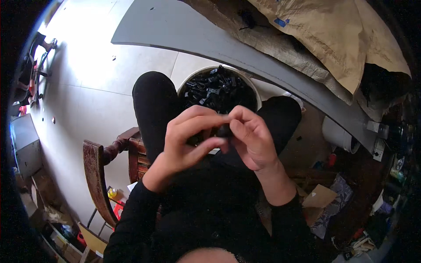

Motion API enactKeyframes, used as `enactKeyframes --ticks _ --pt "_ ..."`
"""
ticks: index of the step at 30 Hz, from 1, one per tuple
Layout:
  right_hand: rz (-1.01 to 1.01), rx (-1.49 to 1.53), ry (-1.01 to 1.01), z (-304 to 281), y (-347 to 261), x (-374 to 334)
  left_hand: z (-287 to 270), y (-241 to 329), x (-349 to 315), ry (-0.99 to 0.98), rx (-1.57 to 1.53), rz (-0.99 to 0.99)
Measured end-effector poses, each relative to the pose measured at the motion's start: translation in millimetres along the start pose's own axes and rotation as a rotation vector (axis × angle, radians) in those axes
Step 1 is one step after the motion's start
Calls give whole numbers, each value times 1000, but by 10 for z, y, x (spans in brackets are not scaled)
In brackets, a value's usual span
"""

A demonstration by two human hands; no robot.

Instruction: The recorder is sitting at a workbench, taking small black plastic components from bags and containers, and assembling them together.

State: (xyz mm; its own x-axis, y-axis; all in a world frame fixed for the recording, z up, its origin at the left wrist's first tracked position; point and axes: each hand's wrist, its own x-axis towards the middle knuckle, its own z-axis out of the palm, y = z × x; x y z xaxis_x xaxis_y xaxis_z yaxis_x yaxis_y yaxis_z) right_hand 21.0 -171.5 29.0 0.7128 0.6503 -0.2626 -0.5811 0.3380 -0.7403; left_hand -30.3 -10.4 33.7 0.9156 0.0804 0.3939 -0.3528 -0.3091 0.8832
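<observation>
My left hand (186, 138) and my right hand (254, 138) meet in front of my body, above my lap. Both have curled fingers, and their fingertips come together at one spot. The right thumb and forefinger are pinched, while the left thumb is a little blurred. Something small and dark seems to sit between the fingertips, mostly covered, so its kind does not show. Just beyond the hands, between my knees, stands a round pale bucket (258, 94) heaped with small black plastic pieces (215, 90), some with shiny edges.
A grey tabletop (175, 24) crosses the far right, with large brown paper sacks (324, 35) on it. At my left is a worn wooden chair (94, 175). Cardboard pieces (320, 197) lie low on the right, near a white bucket (337, 133) on its side. Boxes (26, 136) line the left edge.
</observation>
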Motion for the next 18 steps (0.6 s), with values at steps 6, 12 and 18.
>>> enactKeyframes --ticks 6,12,18 --pt "104 69 -74 143 -48 -65 -72 -111 -31 -74 -182 34" --pt "12 -50 15 95 110 -147 8 -84 -40 -15 -126 99" --pt "364 -167 -355 -17 -88 -158 -205 -126 3 -351 -288 133"
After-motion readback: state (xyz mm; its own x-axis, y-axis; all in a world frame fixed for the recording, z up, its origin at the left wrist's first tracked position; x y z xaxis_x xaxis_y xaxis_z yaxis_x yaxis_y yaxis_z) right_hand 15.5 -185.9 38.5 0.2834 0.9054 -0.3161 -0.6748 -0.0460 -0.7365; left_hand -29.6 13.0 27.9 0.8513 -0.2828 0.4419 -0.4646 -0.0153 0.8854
